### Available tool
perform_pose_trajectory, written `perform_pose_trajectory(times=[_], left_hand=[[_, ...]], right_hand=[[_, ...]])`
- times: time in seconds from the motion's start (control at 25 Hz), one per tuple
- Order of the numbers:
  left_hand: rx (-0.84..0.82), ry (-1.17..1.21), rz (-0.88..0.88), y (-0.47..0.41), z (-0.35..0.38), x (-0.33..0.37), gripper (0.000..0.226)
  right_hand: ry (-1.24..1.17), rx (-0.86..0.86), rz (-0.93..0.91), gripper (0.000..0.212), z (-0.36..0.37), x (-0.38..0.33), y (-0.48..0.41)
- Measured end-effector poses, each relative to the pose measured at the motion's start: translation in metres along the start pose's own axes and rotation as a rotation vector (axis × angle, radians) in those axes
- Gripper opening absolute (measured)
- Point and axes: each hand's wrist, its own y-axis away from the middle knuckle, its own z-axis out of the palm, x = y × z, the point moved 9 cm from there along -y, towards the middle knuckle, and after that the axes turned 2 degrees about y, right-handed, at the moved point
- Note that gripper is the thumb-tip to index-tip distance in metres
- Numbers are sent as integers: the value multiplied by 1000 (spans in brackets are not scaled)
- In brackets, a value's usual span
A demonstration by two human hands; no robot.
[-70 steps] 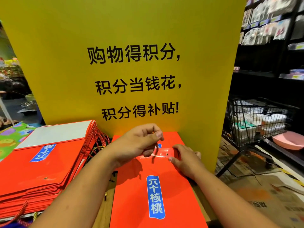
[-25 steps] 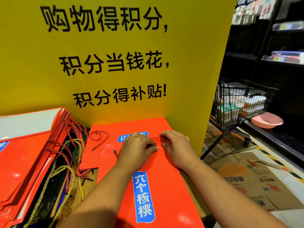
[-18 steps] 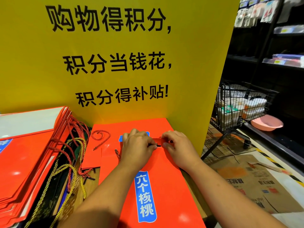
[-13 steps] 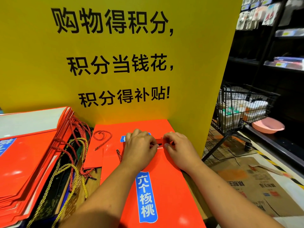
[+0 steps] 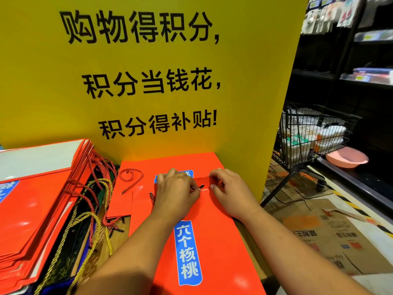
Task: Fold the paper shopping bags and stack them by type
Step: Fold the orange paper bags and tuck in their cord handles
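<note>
Flat orange-red paper shopping bag [image 5: 212, 241] lies on wooden counter [image 5: 249, 239], 6 o'clock of yellow sign board [image 5: 244, 81]. Left hand [image 5: 176, 192] fingers pinch red twisted cord [image 5: 194, 190] at the bag's top fold. Right hand [image 5: 231, 192] fingers pinch the fold itself. Stack of folded orange-red bags [image 5: 32, 209] at 9 o'clock.

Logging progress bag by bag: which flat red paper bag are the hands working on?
The front red paper bag with the upright blue label, lying on another red bag; left hand and right hand grip its top flap.
</note>
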Motion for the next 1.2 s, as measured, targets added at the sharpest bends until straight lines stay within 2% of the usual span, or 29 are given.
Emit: perform_pose_trajectory(times=[0.24,0.32,0.4,0.52,0.6,0.68,0.8,0.92,1.04,1.2], left_hand=[[25,-61,61,-1,0,16,24],[92,3,21,-2,-7,9,35],[74,100,-13,-2,-5,-1,47],[38,104,46,-3,-4,2,37],[26,0,97,-1,-3,10,37],[32,-65,122,0,-1,14,39],[25,-86,145,1,-1,18,39],[31,-93,177,1,-2,21,39],[25,-65,165,1,-1,18,33],[5,-17,141,-2,1,15,20]], right_hand=[[-45,58,-67,28,-7,-7,1],[-153,89,-30,26,-14,-7,0],[-320,117,5,21,-20,-8,2],[-461,118,68,17,-23,-7,5],[-378,122,118,25,-22,2,1],[-179,51,162,21,-18,6,-10],[81,-219,169,12,-8,-4,-36],[102,-468,228,11,4,-14,-45],[85,-515,321,16,13,-13,-47],[308,-581,367,35,25,-11,-52]])
